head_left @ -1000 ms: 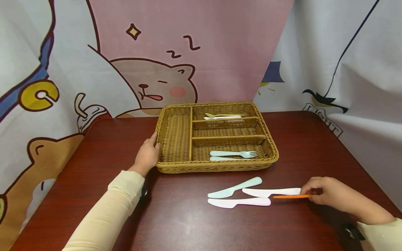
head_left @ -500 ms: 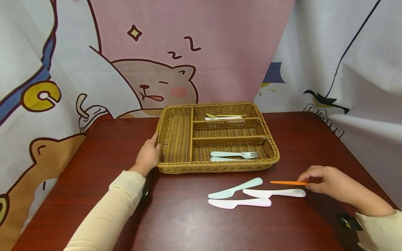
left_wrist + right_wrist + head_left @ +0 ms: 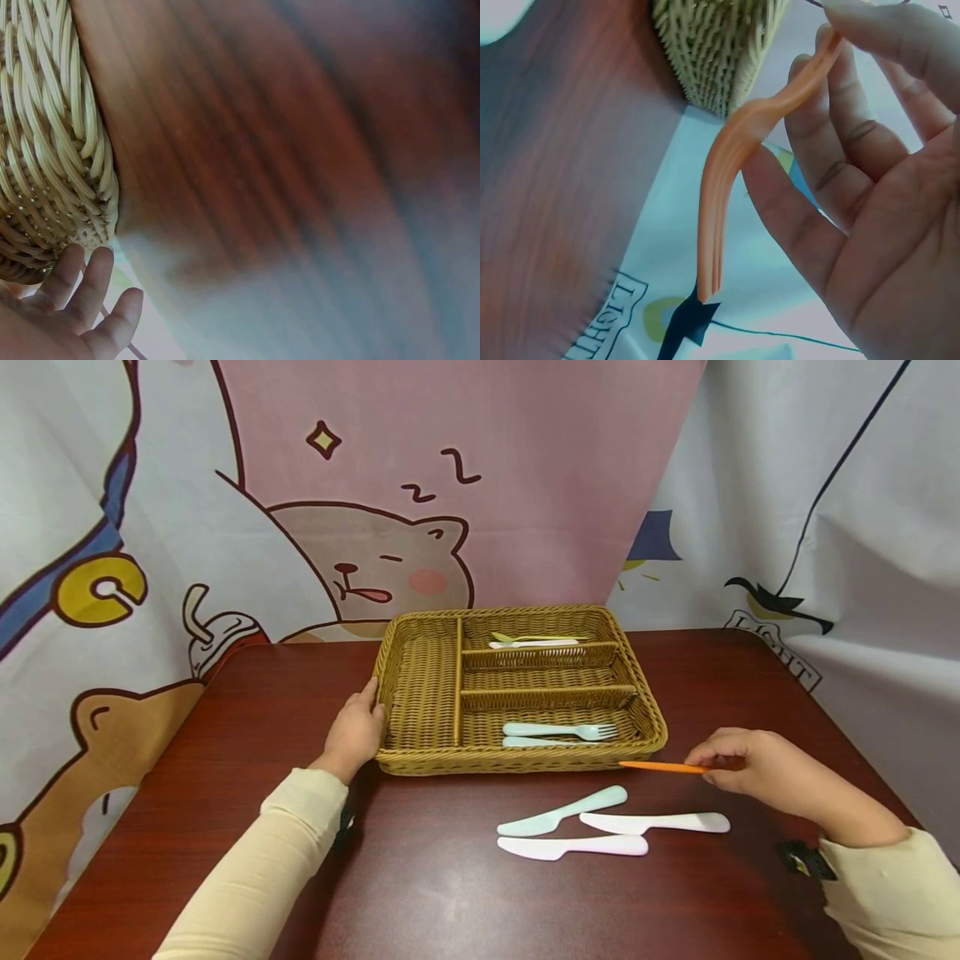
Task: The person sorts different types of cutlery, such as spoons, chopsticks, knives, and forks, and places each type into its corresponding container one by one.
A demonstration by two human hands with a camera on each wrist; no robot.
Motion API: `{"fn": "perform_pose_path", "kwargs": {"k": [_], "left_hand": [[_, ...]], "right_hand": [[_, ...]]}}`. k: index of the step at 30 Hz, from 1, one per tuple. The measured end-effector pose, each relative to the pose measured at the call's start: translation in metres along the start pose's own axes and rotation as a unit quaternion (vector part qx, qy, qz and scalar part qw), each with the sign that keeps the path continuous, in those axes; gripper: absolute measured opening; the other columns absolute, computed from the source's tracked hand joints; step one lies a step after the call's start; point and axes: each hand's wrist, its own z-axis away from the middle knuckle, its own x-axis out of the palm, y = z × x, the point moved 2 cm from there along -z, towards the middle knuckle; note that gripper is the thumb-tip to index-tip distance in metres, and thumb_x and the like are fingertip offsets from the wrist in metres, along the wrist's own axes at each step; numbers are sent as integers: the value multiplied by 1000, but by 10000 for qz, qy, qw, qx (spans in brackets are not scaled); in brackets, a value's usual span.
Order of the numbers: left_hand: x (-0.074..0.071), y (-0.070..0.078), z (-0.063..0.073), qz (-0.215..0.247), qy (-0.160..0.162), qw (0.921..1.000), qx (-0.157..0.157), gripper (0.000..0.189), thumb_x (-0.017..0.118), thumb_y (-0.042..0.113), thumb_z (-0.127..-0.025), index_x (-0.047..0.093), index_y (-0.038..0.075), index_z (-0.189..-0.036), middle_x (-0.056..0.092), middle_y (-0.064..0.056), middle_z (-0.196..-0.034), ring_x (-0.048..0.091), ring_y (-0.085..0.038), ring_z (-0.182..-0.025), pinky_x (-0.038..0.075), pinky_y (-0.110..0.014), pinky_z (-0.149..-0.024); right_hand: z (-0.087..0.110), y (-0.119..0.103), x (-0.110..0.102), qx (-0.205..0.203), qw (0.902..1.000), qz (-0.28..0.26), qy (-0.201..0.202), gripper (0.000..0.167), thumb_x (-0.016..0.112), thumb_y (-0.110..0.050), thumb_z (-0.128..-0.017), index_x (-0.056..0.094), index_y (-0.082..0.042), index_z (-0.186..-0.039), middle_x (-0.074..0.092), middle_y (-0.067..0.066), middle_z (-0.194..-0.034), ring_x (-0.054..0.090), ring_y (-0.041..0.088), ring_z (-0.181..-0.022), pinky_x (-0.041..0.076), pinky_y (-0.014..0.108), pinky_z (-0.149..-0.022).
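Note:
My right hand pinches an orange fork between thumb and fingers, its end pointing left at the near right corner of the wicker basket. In the right wrist view the fork shows its curved side, with parallel tines at the lower end. My left hand rests against the basket's left wall, fingers extended; in the left wrist view its fingertips are right at the weave. Before the basket lie a mint knife, a white knife and a pale pink knife.
The basket has several compartments. A mint fork lies in the near right one with another mint piece partly hidden by the rim. Yellow and white cutlery lies in the far right one. A printed curtain hangs behind the table.
My right hand has lifted the orange fork from beside the white knife and carried it away from me and left, towards the basket. The left hand stays at the basket.

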Motion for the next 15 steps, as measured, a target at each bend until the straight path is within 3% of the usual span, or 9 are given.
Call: {"fn": "perform_pose_path", "kwargs": {"k": [7,15], "left_hand": [[0,-1,0,9,57,10000,25,55,36,20,-105,18,7,-155,39,-27,-144,40,-42,-131,34,-53,-107],[1,-2,0,23,36,10000,-7,55,36,20,-105,18,7,-155,38,-26,-144,40,-41,-131,34,-53,-107]], "right_hand": [[-18,-12,-6,65,9999,-10,-109,29,78,6,-72,75,-16,-90,60,-14,-81,47,-3,-68,42,21,-56],[-39,-26,-6,-283,9996,-76,31,29,77,8,-73,76,-15,-91,63,-11,-83,48,-2,-70,44,21,-57]]}}
